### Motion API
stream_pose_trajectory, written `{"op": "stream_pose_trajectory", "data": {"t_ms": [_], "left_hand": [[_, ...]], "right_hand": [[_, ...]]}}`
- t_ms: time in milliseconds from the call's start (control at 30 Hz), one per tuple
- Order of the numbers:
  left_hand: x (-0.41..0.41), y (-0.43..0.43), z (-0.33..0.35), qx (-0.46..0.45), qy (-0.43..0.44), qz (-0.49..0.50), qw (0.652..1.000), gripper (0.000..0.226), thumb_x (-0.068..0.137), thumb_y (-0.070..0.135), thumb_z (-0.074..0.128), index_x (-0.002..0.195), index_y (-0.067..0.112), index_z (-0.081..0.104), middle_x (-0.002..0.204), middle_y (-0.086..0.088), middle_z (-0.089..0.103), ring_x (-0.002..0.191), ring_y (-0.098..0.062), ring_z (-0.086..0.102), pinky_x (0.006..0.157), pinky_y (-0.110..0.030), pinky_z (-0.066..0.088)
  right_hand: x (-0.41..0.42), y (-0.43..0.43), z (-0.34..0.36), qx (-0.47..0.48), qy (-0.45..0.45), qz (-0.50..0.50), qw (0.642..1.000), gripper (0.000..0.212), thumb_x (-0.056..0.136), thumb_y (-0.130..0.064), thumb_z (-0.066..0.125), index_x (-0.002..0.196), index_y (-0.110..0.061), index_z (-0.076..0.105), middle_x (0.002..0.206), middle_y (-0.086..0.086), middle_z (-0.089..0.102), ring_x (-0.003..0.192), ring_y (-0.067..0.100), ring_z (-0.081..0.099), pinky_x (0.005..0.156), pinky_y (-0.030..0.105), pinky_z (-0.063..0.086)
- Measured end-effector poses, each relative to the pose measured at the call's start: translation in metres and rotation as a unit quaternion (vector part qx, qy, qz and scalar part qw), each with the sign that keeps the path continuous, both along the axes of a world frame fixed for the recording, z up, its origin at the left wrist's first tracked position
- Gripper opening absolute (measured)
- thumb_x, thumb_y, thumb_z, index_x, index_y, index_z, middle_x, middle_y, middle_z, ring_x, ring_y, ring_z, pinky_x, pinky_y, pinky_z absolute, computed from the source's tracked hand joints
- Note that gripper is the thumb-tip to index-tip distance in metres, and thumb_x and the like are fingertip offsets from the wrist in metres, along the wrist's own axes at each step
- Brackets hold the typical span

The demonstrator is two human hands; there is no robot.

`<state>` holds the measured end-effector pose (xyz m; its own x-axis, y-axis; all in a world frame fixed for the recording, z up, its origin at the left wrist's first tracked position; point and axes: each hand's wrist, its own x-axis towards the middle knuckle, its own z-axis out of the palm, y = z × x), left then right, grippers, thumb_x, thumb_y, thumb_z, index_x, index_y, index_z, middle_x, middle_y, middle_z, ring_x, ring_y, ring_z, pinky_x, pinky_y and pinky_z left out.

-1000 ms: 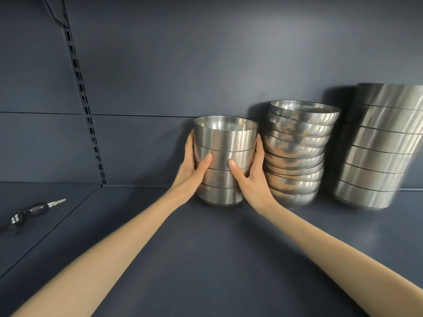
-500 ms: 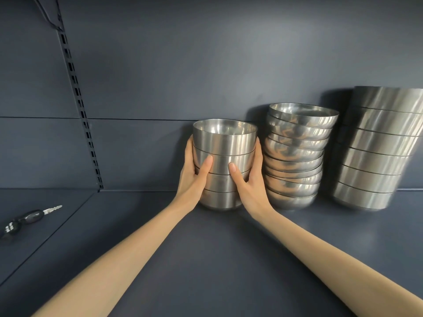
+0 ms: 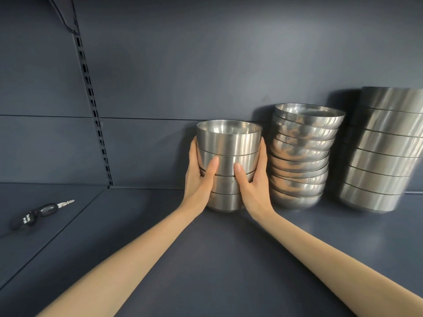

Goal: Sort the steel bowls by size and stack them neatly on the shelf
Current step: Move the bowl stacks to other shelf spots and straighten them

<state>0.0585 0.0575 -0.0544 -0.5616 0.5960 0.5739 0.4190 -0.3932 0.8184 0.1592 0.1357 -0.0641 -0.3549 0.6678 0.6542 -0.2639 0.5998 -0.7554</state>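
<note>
Left hand [image 3: 198, 179] and right hand [image 3: 253, 183] grip small bowl stack [image 3: 229, 154] from both sides on shelf [image 3: 217, 259]; medium stack [image 3: 302, 156] just right of right hand, large stack [image 3: 384, 152] further right; keys [image 3: 39, 213] far left of left hand.

We note the small bowl stack [image 3: 229, 143], between left hand [image 3: 198, 181] and right hand [image 3: 254, 186], has dropped slightly toward 6 o'clock relative to the middle stack [image 3: 302, 156] at its 3 o'clock; their gap is marginally wider.

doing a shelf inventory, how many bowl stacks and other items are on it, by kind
steel bowl stacks: 3 (small stack, medium stack, large stack)
key bunch: 1
total: 4
</note>
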Motion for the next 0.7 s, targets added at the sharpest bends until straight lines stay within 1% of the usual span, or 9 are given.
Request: {"op": "stream_pose_trajectory", "data": {"t_ms": [167,233,300,367,433,500,600,667,700], "left_hand": [[0.006,-0.011,0.006,0.014,0.011,-0.001,1.0,0.077,0.082,0.059,0.049,0.148,0.038,0.012,0.125,0.05,0.032,0.115,0.03,0.035,0.086,0.006,0.029],[0.01,-0.018,0.013,0.014,0.02,0.001,1.0,0.077,0.081,0.06,0.048,0.146,0.039,0.013,0.128,0.044,0.034,0.115,0.028,0.037,0.086,0.006,0.031],[0.013,-0.026,0.021,0.008,0.03,0.008,1.0,0.073,0.077,0.064,0.046,0.14,0.045,0.014,0.123,0.049,0.037,0.113,0.027,0.039,0.083,0.005,0.033],[0.015,-0.033,0.027,0.006,0.041,0.017,0.999,0.071,0.077,0.065,0.046,0.139,0.046,0.017,0.117,0.053,0.04,0.113,0.025,0.042,0.083,0.004,0.035],[0.016,-0.04,0.031,0.006,0.051,0.026,0.998,0.077,0.077,0.066,0.046,0.145,0.041,0.02,0.124,0.045,0.044,0.117,0.018,0.045,0.086,0.0,0.037],[0.018,-0.048,0.032,0.008,0.054,0.034,0.998,0.081,0.078,0.067,0.045,0.148,0.038,0.019,0.128,0.037,0.046,0.117,0.016,0.047,0.087,0.0,0.039],[0.025,-0.06,0.032,0.008,0.04,0.04,0.998,0.076,0.083,0.06,0.047,0.149,0.034,0.019,0.124,0.034,0.048,0.109,0.02,0.05,0.08,0.001,0.04],[0.029,-0.067,0.03,0.006,0.034,0.041,0.999,0.069,0.084,0.055,0.045,0.147,0.037,0.02,0.122,0.035,0.049,0.107,0.02,0.051,0.079,0.0,0.041],[0.031,-0.07,0.03,0.006,0.033,0.044,0.998,0.069,0.084,0.055,0.045,0.146,0.038,0.02,0.122,0.034,0.049,0.108,0.019,0.051,0.079,-0.001,0.042]], "right_hand": [[0.004,-0.007,0.005,0.004,0.007,0.01,1.0,0.089,0.079,-0.057,0.056,0.15,-0.033,0.008,0.158,-0.009,0.021,0.143,0.005,0.023,0.118,0.042,0.025],[0.006,-0.011,0.009,0.003,0.013,0.019,1.0,0.09,0.079,-0.057,0.056,0.15,-0.032,0.008,0.158,-0.009,0.021,0.143,0.005,0.023,0.118,0.042,0.025],[0.009,-0.017,0.014,0.001,0.017,0.028,0.999,0.089,0.079,-0.058,0.055,0.15,-0.034,0.007,0.158,-0.009,0.021,0.143,0.005,0.023,0.118,0.042,0.026],[0.011,-0.023,0.018,0.002,0.02,0.034,0.999,0.088,0.08,-0.06,0.054,0.15,-0.036,0.005,0.157,-0.009,0.022,0.143,0.005,0.024,0.117,0.043,0.027],[0.014,-0.031,0.022,0.003,0.023,0.045,0.999,0.088,0.081,-0.06,0.053,0.15,-0.036,0.005,0.157,-0.009,0.022,0.143,0.004,0.025,0.116,0.043,0.028],[0.018,-0.039,0.025,0.006,0.026,0.058,0.998,0.088,0.081,-0.058,0.053,0.15,-0.034,0.005,0.157,-0.009,0.023,0.142,0.003,0.026,0.117,0.042,0.028],[0.024,-0.051,0.027,0.014,0.023,0.072,0.997,0.086,0.082,-0.057,0.053,0.15,-0.033,0.006,0.156,-0.01,0.026,0.141,0.003,0.027,0.116,0.041,0.029],[0.028,-0.056,0.026,0.015,0.021,0.073,0.997,0.087,0.081,-0.058,0.053,0.151,-0.033,0.007,0.155,-0.01,0.026,0.141,0.004,0.028,0.116,0.042,0.029],[0.029,-0.059,0.026,0.016,0.021,0.073,0.997,0.087,0.081,-0.059,0.053,0.151,-0.033,0.007,0.155,-0.01,0.026,0.141,0.004,0.028,0.116,0.041,0.03]]}}
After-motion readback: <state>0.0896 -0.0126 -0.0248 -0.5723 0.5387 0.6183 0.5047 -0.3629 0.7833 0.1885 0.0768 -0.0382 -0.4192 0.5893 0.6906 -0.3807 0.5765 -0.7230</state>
